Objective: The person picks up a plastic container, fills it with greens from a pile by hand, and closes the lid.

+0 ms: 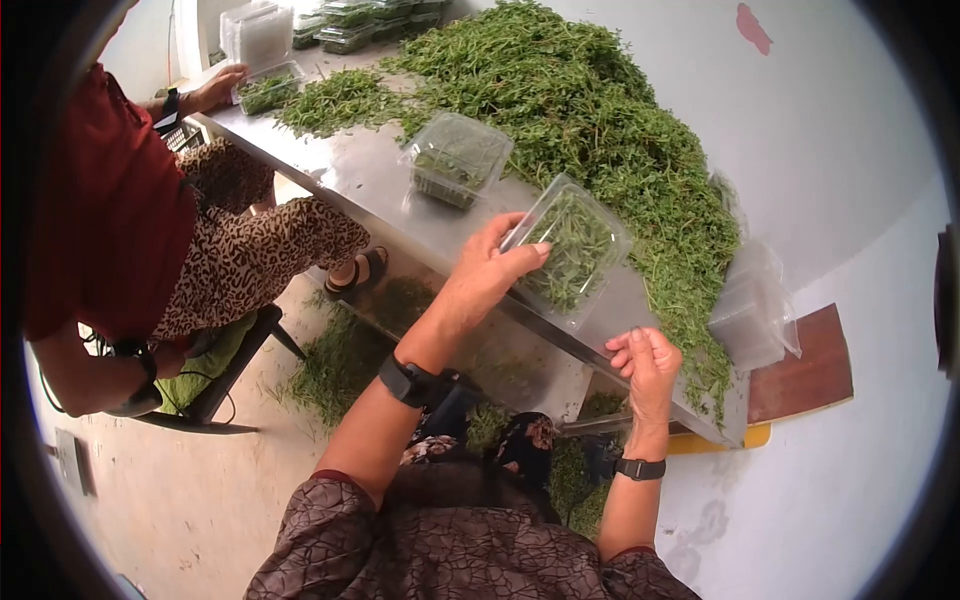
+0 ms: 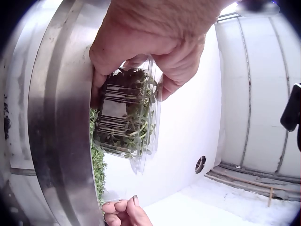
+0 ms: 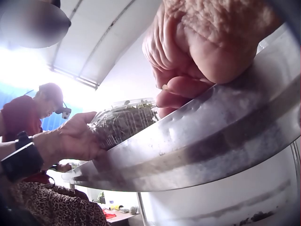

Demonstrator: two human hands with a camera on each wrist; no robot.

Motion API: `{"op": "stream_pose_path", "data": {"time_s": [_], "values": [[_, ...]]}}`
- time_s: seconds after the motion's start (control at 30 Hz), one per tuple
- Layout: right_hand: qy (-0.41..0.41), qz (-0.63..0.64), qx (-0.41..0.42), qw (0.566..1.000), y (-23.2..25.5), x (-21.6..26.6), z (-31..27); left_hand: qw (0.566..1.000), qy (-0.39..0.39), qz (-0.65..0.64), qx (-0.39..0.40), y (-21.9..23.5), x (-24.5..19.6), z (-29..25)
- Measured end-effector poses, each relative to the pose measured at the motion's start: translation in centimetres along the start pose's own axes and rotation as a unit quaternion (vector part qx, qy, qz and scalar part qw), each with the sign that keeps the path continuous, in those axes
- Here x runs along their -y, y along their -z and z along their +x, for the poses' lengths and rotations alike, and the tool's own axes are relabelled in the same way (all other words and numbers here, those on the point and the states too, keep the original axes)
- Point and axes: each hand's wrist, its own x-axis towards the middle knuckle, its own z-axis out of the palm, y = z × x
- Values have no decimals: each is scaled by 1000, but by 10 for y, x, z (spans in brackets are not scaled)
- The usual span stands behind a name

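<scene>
My left hand (image 1: 488, 268) grips one end of a clear plastic clamshell box (image 1: 572, 248) filled with leafy green sprigs, thumb on top. The box is tilted above the table's near edge. In the left wrist view, fingers hold the ribbed box (image 2: 124, 113) from both sides, greens pressed against its walls. Just right of the box, my right hand (image 1: 648, 372) is raised over the table edge with loosely curled fingers and nothing visible in them. The right wrist view shows this hand (image 3: 202, 52) close above the metal rim, its palm partly hidden.
A large heap of greens (image 1: 560, 95) covers the metal table (image 1: 350, 185). Another filled box (image 1: 458, 160) stands left of mine. Nested clear boxes (image 1: 755, 315) stand at the right end. A seated person in red (image 1: 120, 210) touches a box (image 1: 268, 92) at left; filled boxes (image 1: 350, 30) are stacked behind.
</scene>
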Motion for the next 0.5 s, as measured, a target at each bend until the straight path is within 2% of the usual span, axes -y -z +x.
{"op": "stream_pose_path", "data": {"time_s": [0.27, 0.33, 0.4, 0.5], "values": [[7, -25, -17, 1000, 2, -1, 0, 1000, 1, 23, 17, 1, -7, -4], [9, -23, -13, 1000, 2, 0, -1, 1000, 8, -3, 24, 1, 6, 2], [-3, -37, -18, 999, 2, 1, 0, 999, -35, -26, 16, 1, 13, 6], [11, -46, -13, 999, 3, -1, 2, 999, -28, -17, 17, 1, 9, 3]]}}
